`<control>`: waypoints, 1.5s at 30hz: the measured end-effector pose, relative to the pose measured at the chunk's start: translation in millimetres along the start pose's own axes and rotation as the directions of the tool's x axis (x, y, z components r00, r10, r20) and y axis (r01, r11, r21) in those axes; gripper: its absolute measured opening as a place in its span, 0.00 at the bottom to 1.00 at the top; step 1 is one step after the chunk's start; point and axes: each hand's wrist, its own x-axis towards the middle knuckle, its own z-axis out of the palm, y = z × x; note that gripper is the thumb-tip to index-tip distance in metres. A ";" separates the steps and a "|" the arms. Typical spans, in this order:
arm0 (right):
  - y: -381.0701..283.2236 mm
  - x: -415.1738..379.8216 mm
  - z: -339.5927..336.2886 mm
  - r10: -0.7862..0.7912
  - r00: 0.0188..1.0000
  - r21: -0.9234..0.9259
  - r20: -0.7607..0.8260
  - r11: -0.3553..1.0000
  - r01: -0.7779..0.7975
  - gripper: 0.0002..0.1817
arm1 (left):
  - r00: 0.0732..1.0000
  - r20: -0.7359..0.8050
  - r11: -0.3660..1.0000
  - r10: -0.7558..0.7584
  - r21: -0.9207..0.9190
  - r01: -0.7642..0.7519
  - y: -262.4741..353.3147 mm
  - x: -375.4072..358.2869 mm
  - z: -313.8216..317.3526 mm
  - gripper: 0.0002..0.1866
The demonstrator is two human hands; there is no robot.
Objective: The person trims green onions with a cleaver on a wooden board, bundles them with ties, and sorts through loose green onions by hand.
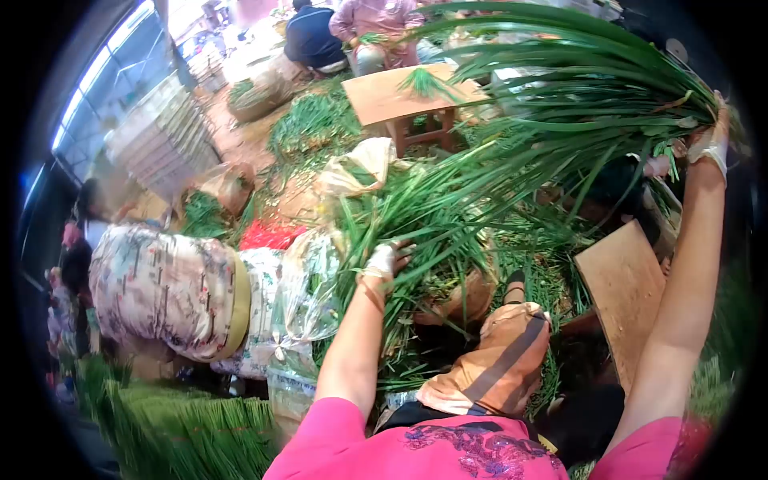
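Observation:
My right hand point(710, 144), with white wrapping on it, is raised at the upper right. It is closed around the gathered end of a bunch of long green chives point(576, 88), whose leaves fan out to the left. My left hand point(388, 260), also partly covered in white, lies on a heap of loose green chives point(448, 204). Its fingers are stretched to the right over the leaves. Whether any leaves are caught beneath its palm is hidden. The raised leaves hang across the back of this heap.
A small wooden table point(384, 92) bears some greens. A wooden board point(620, 288) leans at my right. Close on the left is a person in a flowered top point(164, 288). Bundled green stalks point(184, 424) stand at lower left; stacked crates point(160, 140) and seated people are farther back.

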 end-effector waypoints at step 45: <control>-331.8 -12.8 -228.3 -0.786 0.614 -0.453 -0.065 0.571 0.684 0.21 | 0.838 0.314 -0.339 0.446 0.926 -0.167 144.7 -107.9 97.3 0.11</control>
